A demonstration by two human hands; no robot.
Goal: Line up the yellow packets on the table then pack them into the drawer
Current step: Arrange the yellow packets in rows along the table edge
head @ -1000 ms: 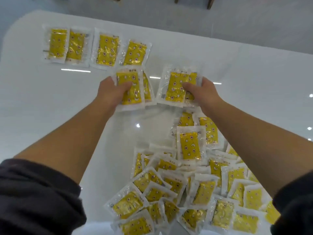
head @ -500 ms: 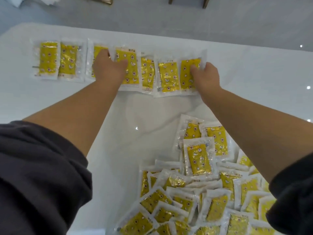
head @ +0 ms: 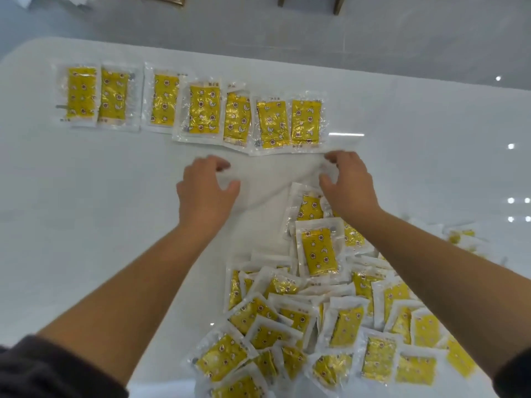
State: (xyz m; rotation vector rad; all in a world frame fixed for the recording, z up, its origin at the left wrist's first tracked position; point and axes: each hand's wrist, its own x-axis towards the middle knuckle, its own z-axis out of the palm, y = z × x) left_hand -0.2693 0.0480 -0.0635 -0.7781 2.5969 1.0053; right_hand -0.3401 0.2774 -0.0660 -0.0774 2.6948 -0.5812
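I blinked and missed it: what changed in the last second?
The left hand and right hand carried packets to the far row, let go at its right end, and drew back empty. The row's leftmost packets and the loose pile stayed put.

Seven packets in a row lie across the far side of the desk, running from the left toward the middle, some edges overlapping. The loose pile sprawls on the near right. Between row and pile, the left grip hovers over bare desk. The right grip is beside it, above the pile's far edge, just short of the row's right end.
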